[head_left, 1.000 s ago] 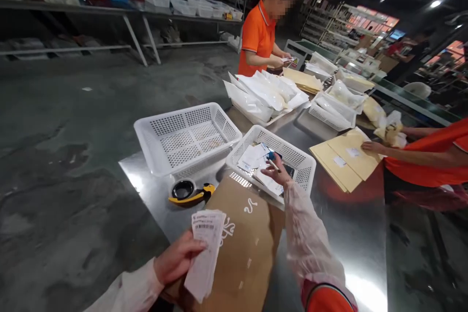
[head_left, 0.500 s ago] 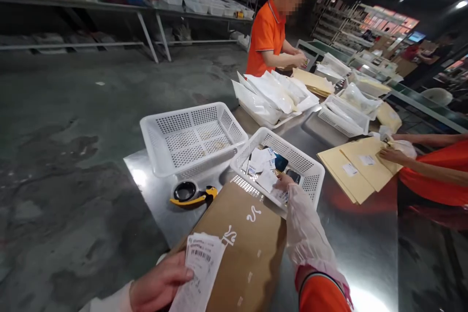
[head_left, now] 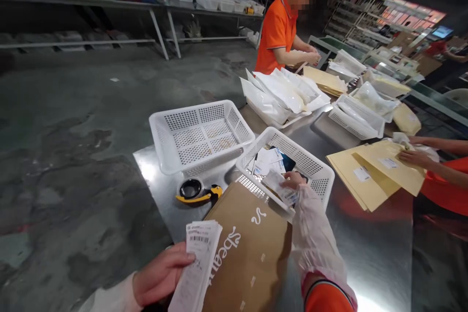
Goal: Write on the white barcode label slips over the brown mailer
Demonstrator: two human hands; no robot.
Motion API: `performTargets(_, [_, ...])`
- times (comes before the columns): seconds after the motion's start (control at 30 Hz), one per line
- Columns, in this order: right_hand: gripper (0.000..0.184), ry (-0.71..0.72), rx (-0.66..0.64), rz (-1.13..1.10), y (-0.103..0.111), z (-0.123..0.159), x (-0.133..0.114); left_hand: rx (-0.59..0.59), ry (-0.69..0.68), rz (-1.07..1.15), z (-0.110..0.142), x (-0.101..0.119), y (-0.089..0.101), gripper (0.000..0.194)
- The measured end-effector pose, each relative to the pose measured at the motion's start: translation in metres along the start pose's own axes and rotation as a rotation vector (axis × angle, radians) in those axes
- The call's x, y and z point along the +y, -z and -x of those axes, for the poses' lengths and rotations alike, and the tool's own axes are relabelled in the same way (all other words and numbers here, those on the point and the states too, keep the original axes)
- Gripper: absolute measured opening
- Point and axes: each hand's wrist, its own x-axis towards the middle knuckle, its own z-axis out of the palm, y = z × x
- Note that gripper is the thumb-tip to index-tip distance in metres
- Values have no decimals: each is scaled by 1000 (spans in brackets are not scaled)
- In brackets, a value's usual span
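My left hand (head_left: 161, 273) holds a stack of white barcode labels (head_left: 197, 263) low at the front, beside a brown cardboard mailer (head_left: 248, 248) lying on the steel table (head_left: 365, 253). My right hand (head_left: 292, 181), arm in a clear plastic sleeve, reaches into the nearer white plastic basket (head_left: 318, 175) and grips a small packet (head_left: 280, 187) among paper slips and dark items. A second white basket (head_left: 199, 134) stands to the left with little in it.
A yellow-handled tape dispenser (head_left: 197, 194) lies by the baskets. A co-worker's hands (head_left: 415, 156) rest on yellow envelopes (head_left: 373, 175) at the right. Another person in orange (head_left: 280, 34) stands beyond white bags (head_left: 281, 95). Shelving (head_left: 109, 0) lines the back wall.
My right hand went from hovering above the nearer basket down into it and closed on a packet. My left hand with the labels sank lower and the view shifted left.
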Motion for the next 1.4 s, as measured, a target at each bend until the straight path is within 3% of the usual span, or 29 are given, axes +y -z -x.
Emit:
performTargets(0.17, [16,64,-48,-297,27,18,-5,-57,-1,-10,-9,7,-10,33])
performTargets(0.37, [48,104,-95,-633,69,68,-20,-61,-13,-50,-14,19,-22,32])
performTargets(0.43, [53,129,-270,-672,74,92,-33,-35,-41,-94,-15,28,-25,34])
performTargets(0.53, [48,182,-822,-519,58,127,-61,-48,-98,-214,-18,44,-32,40])
performTargets(0.57, [44,203,-934,-418,49,137,-73,-64,-120,-252,-20,49,-35,41])
performTargets(0.6, [41,226,-940,-321,39,145,-83,-83,-136,-283,-22,52,-37,42])
performTargets(0.63, [41,248,-861,-249,30,152,-92,-103,-141,-309,-24,55,-39,43])
performTargets(0.73, [42,277,-407,-171,19,175,-107,-134,-109,-363,-28,57,-43,44])
performTargets(0.8, [30,220,-155,-252,18,202,-107,-127,-78,-387,-28,53,-42,42])
performTargets(0.87, [35,145,3,-447,7,244,-110,-116,-62,-416,-26,45,-40,44])
performTargets(0.93, [53,104,-79,-736,-24,293,-121,-133,-38,-468,-19,34,-38,48])
performTargets(1.0, [64,66,-94,-993,-71,339,-140,-169,19,-533,-9,22,-36,54])
performTargets(1.07, [60,-111,107,-1130,-115,372,-161,-190,78,-606,3,15,-34,55])
performTargets(1.13, [55,-171,144,-1163,-142,389,-178,-132,7,-721,15,16,-32,54])
performTargets(1.23, [55,-92,75,-1133,-152,395,-189,-99,-184,-972,23,26,-32,49])
performTargets(1.3, [57,-74,83,-1139,-150,393,-191,-165,-151,-1032,23,32,-32,43])
performTargets(1.4, [59,-180,183,-1235,-149,390,-196,-185,-45,-886,19,33,-26,46])
